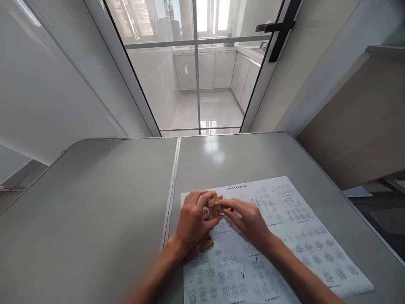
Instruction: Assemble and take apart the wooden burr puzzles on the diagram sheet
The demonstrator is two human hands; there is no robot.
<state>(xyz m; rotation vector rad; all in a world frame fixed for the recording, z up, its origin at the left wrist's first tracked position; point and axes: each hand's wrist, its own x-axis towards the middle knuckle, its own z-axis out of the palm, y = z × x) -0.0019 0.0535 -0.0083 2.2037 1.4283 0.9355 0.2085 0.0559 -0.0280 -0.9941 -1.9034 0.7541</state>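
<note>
A small wooden interlocking block puzzle [215, 203] is held up over a printed instruction sheet [272, 236]. My left hand [195, 217] grips it from the left, with the thumb below and the fingers over the top. From the right, my right hand [248, 217] pinches its side between thumb and fingertips. Part of the puzzle is hidden by my fingers. Beneath my left hand lie flat wooden pieces [207, 242] with dark marks on them, partly covered by the hand and wrist. Rows of puzzle diagrams fill the sheet.
The grey folding table [110, 211] has a pale metal seam [171, 185] running left of the sheet. Beyond its far edge stands a glass door [218, 84] with a black handle [275, 27]. A brown panel [354, 118] is at the right.
</note>
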